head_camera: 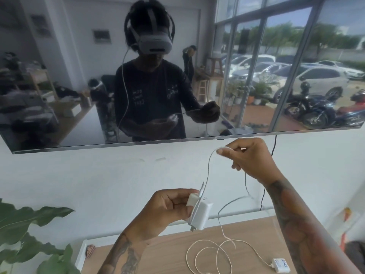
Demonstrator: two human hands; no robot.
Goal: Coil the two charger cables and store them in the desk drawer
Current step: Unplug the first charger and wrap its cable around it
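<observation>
1. My left hand [167,206] is closed around a white charger block [199,213], fingers clamped on its near end, holding it in the air above the worktop [158,252].
2. My right hand [246,155] is raised above and to the right of my left, thumb and forefinger pinched on the thin white cable [207,175] that belongs to that block.
3. The cable runs from the pinch down to the block, lying across its face. A second length drops from my right hand, blurred, and reaches the worktop below both hands.
4. The second charger cable [209,256] lies loose on the worktop, below my left hand, in uneven overlapping loops, not bundled.
5. Its white plug block [280,265] rests flat on the worktop beneath my right forearm, cable attached.
6. A dark screen [79,76] hangs on the wall above both hands.
7. A black cord [263,194] hangs down the wall behind my right wrist.
8. Green leaves [29,220] stand well to the left of my left hand.
9. I cannot tell where the drawer is.
</observation>
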